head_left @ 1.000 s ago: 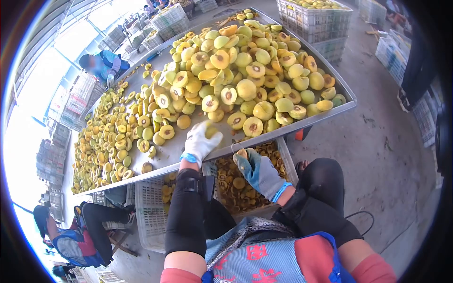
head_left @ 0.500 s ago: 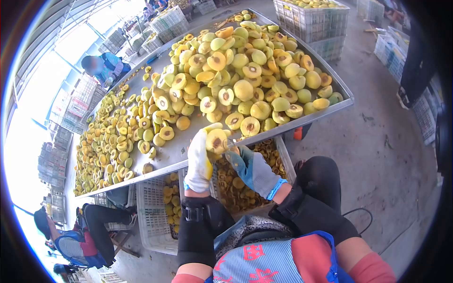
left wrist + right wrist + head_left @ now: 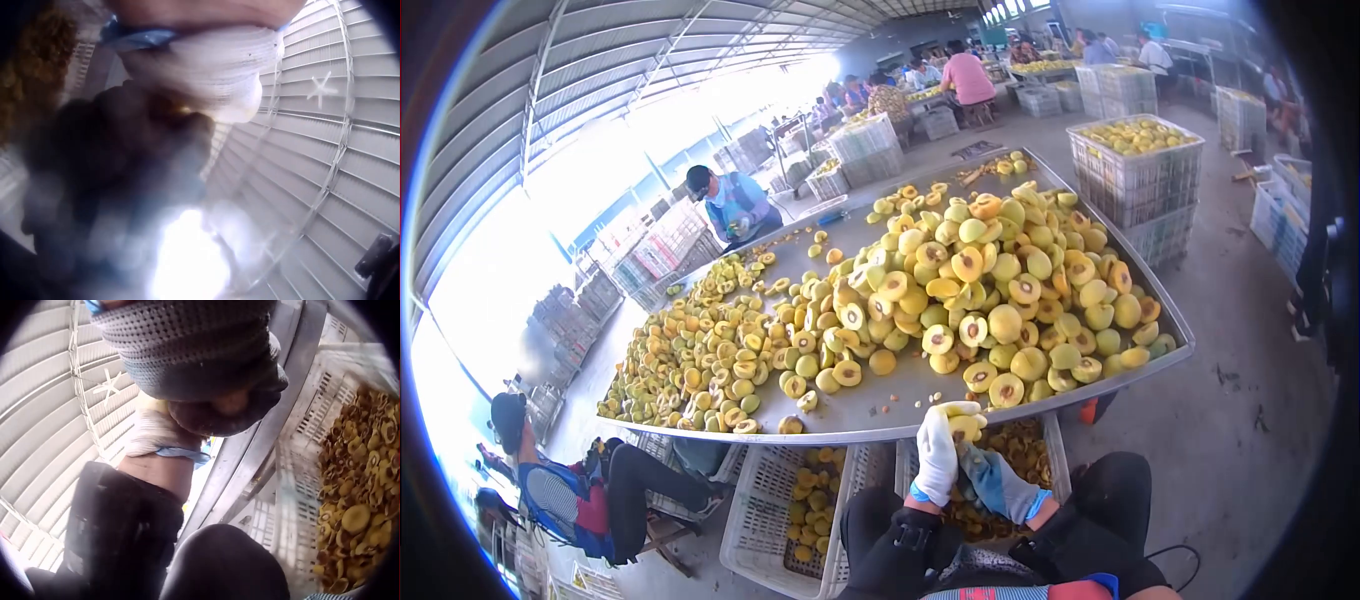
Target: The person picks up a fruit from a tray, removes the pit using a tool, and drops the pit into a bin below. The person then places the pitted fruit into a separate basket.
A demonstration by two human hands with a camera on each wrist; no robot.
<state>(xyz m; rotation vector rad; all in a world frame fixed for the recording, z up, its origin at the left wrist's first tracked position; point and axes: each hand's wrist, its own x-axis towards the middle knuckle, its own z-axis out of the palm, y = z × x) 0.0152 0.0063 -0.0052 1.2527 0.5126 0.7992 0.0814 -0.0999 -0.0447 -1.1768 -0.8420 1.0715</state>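
In the head view the left hand (image 3: 936, 455), in a white glove, grips a yellow fruit half (image 3: 967, 427) at the tray's front edge. The right hand (image 3: 998, 484), in a grey-blue glove, meets it from the right just below the fruit; its fingers are curled, and what lies between them is hard to make out. Behind both hands a large pile of cut yellow-green fruit (image 3: 1005, 323) covers much of the metal tray (image 3: 870, 433). The left wrist view shows the white glove (image 3: 206, 69), the right wrist view the dark curled glove (image 3: 200, 356).
Beneath the tray stand a white crate (image 3: 752, 520) with yellow fruit and, between the knees, a crate of brown scraps (image 3: 356, 519). A person (image 3: 735, 205) works at the tray's far left, another (image 3: 550, 480) sits at left. Stacked crates (image 3: 1135, 180) stand behind right.
The head view has tilted up, showing more of the hall. The left hand, earlier over the tray, came back to the right hand with fruit; the two remain close together.
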